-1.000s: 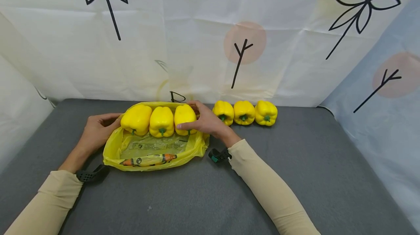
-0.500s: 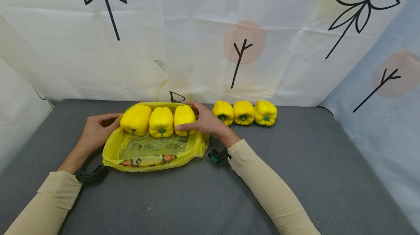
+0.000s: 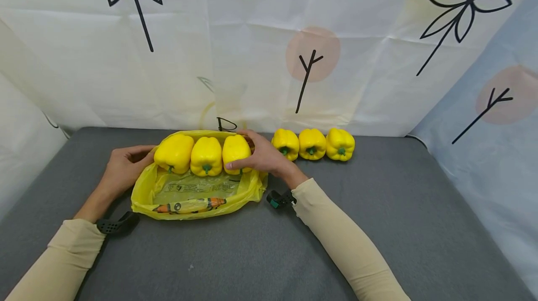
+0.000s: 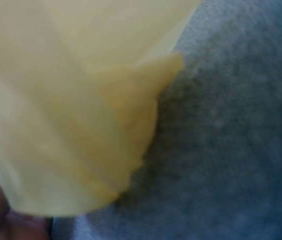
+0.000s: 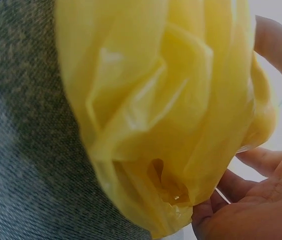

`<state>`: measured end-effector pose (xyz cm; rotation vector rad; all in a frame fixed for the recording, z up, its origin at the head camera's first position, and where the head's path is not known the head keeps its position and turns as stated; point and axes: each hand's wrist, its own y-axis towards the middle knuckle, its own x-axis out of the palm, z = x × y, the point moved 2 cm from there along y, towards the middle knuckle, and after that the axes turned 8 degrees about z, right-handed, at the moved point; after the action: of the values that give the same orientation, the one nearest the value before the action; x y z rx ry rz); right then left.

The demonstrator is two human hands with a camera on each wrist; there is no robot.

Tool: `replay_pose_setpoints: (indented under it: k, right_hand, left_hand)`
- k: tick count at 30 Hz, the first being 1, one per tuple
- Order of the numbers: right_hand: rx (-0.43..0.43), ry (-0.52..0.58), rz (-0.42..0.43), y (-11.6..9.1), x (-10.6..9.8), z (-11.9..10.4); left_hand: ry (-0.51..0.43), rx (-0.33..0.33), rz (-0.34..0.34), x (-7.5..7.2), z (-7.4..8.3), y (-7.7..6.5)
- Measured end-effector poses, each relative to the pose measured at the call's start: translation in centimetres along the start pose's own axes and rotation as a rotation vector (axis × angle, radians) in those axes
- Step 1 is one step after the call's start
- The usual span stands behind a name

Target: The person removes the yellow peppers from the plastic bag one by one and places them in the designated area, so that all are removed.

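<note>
A yellow plastic bag lies with its mouth spread wide, an orange pattern printed on its near side. Inside, three yellow bell peppers sit in a row along the back: a left pepper, a middle pepper and a right pepper. My right hand holds the right pepper, thumb in front and fingers behind, partly hidden. At the bag's left side my left hand grips the edge beside the left pepper; its fingertips are mostly hidden. The bag's folds fill much of the right wrist view.
Three more yellow bell peppers stand in a row on the grey table, right of the bag and near the back edge. A white printed sheet hangs behind the table. Black bands circle both wrists.
</note>
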<state>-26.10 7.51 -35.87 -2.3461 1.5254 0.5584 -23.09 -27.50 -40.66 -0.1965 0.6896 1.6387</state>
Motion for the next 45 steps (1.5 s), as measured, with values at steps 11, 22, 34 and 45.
replay_pose_setpoints:
  k: [11,22,34,45]
  right_hand:
    - [-0.002,0.002,-0.001,-0.01,0.00,0.03]
    - [-0.011,0.009,0.028,-0.03,0.06,-0.12]
    - [-0.014,0.011,0.018,-0.10,0.07,-0.18]
    - [-0.003,0.008,0.012,-0.11,0.03,-0.16]
  left_hand:
    - [-0.015,0.002,-0.011,0.02,-0.04,-0.02]
    - [-0.006,-0.010,-0.009,0.00,-0.27,0.08]
    - [-0.020,-0.022,-0.015,-0.06,-0.25,0.06]
    - [-0.022,-0.006,-0.007,-0.02,0.19,0.00]
